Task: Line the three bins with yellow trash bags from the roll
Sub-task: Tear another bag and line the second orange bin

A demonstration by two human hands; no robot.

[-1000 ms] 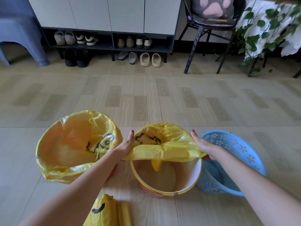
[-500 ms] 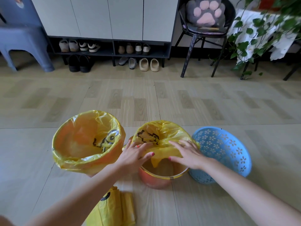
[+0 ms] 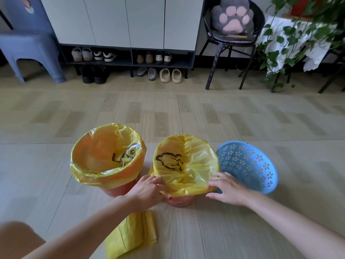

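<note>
Three bins stand in a row on the floor. The left orange bin [image 3: 119, 190] is lined with a yellow bag [image 3: 104, 157]. The middle orange bin [image 3: 179, 200] has a yellow bag [image 3: 186, 165] spread over its rim, folded down at the near edge. My left hand [image 3: 151, 189] grips the bag's near left edge. My right hand [image 3: 226, 188] holds the near right edge, fingers curled on the plastic. The blue perforated bin [image 3: 248, 165] at the right is tilted and holds no bag. The flattened yellow bag roll [image 3: 132, 234] lies near me on the floor.
A shoe cabinet [image 3: 130, 25] with several pairs of shoes lines the far wall. A blue stool [image 3: 31, 53] stands far left, a black chair [image 3: 231, 40] with a paw cushion far right, beside a leafy plant [image 3: 298, 34]. Wood-look floor [image 3: 168, 113] stretches between.
The bag went from covering only the far half of the middle bin to spanning the whole rim. My hands pulled its near edge down over the front. The view backed away.
</note>
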